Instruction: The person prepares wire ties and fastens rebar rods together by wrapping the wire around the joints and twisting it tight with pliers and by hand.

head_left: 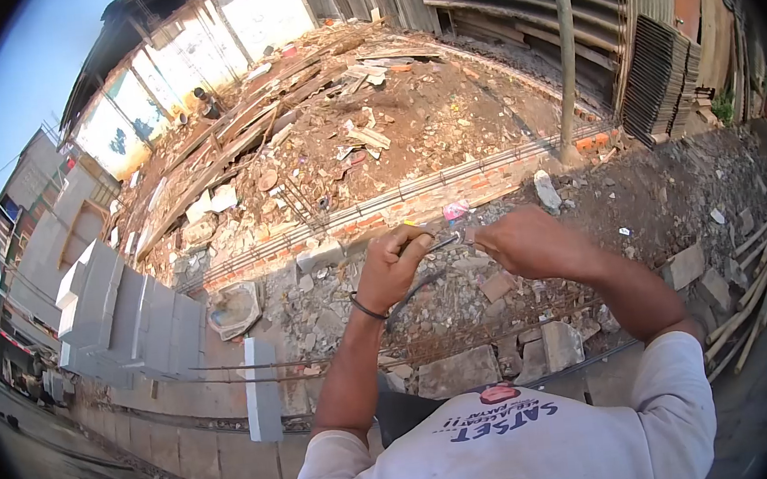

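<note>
My left hand (392, 262) is closed, with the thumb pressed over the fingers, on a thin grey rod-like piece (444, 243) that sticks out toward the right. A small bit of yellow shows above the knuckles; the rest of what is held is hidden. My right hand (529, 244) is raised a short way to the right, its fingers pinched together. Whatever is between them, if anything, is too small to make out. Both hands are in front of the chest, above rubble-strewn ground (463, 301).
Long steel bars (371, 206) lie along a low brick footing. Pale blocks (132, 310) are stacked at left, with one block (262, 390) standing apart. Broken planks (236, 147), a pole (565, 46), corrugated sheets (658, 74) and bamboo sticks (765, 267) surround the area. Another person (206, 104) is far back.
</note>
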`<state>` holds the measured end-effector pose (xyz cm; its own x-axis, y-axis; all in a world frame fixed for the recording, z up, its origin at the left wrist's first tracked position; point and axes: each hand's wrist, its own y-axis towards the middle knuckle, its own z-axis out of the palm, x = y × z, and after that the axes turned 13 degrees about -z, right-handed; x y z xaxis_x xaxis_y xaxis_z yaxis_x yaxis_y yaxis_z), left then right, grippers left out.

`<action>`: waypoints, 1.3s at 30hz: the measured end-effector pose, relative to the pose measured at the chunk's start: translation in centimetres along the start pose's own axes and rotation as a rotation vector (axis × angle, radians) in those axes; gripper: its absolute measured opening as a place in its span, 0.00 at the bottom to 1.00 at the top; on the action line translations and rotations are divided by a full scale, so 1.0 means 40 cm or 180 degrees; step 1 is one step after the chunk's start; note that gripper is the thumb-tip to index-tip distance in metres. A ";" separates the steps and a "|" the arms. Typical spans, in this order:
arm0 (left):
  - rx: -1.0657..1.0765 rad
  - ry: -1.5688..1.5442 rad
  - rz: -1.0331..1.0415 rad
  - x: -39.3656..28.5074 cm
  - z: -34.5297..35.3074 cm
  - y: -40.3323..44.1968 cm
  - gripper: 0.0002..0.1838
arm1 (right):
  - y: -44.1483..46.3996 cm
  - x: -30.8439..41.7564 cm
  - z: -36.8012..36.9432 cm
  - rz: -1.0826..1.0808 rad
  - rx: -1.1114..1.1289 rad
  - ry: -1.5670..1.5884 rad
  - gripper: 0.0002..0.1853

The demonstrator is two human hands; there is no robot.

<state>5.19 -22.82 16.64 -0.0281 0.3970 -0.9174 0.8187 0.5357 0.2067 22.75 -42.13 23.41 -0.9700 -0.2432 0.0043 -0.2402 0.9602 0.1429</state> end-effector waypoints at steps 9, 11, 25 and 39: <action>-0.0220 0.0942 0.0273 -0.015 -0.031 -0.061 0.08 | 0.027 0.042 -0.015 -0.0274 0.0349 0.0024 0.07; 0.0031 0.0907 0.0641 0.006 -0.019 -0.077 0.08 | 0.030 0.068 -0.050 -0.0782 -0.0216 0.0849 0.10; -0.0359 0.1034 0.0523 -0.078 -0.073 -0.139 0.06 | 0.058 0.096 0.055 -0.0412 0.0304 0.0564 0.11; -0.0171 0.0970 0.0771 -0.077 -0.068 -0.167 0.06 | -0.008 0.205 0.000 -0.0701 0.0404 0.1520 0.12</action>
<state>-1.75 -25.61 18.99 -0.0134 0.7156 -0.6984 0.7916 0.4343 0.4299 14.89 -44.44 23.41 -0.7776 -0.4479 0.4413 -0.4674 0.8812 0.0707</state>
